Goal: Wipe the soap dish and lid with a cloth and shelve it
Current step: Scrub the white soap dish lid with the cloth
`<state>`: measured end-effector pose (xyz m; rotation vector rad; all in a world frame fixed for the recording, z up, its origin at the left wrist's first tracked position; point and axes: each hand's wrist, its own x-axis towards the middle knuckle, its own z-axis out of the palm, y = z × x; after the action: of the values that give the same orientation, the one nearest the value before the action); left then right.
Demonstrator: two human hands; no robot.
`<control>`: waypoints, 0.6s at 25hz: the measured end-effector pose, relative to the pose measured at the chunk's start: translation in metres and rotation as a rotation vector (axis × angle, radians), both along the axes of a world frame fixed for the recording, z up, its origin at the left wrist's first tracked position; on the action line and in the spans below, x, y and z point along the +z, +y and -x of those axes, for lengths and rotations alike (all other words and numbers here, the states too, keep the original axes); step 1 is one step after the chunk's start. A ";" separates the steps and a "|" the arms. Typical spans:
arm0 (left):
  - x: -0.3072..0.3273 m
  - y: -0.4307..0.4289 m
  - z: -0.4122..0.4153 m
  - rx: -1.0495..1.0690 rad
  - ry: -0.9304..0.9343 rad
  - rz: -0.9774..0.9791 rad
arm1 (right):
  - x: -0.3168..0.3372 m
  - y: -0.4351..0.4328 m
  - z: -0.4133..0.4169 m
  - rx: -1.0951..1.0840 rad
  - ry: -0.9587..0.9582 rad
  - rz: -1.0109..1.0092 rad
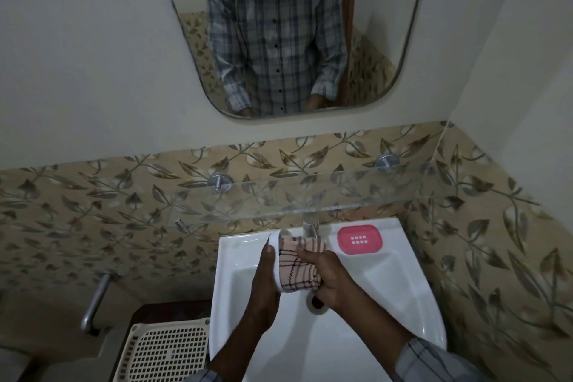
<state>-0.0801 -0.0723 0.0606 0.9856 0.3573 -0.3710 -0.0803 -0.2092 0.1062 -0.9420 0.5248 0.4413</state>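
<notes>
Closest to the lens is a cream plastic basket (167, 350) at the lower left, right beside the white sink (387, 295). Over the basin both hands are busy. The left hand (266, 263) grips the edge of a white piece that I'd guess is the lid (274, 245), holding it up on its side. The right hand (324, 277) is bunched around a pink checked cloth (297, 260) pressed against it. So we're mid-wipe on the lid, I reckon.

The pink soap dish (359, 239) sits on the sink's back rim, just right of the tap (311, 224), with neither hand on it. Next up is probably finishing the lid and swapping to the dish. Then both go up onto the glass shelf (279, 198) above the tap, a careful lift past its front edge. Further back hangs a mirror (381, 25). No brand, label or readable writing anywhere, just a grid of slots in the dish.
</notes>
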 end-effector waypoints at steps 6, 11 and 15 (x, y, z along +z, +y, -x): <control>-0.011 0.031 0.003 0.041 0.184 0.167 | 0.042 -0.044 -0.008 0.348 -0.355 1.026; -0.003 0.009 0.010 -0.041 0.260 0.343 | 0.043 0.021 0.018 0.631 -0.750 1.563; 0.003 0.021 0.013 -0.063 0.232 0.495 | 0.026 -0.014 0.028 0.811 -1.036 1.179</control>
<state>-0.0933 -0.0511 0.0632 0.4700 0.4185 -0.6009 -0.1082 -0.2232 0.1319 -2.3316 -0.7070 0.2586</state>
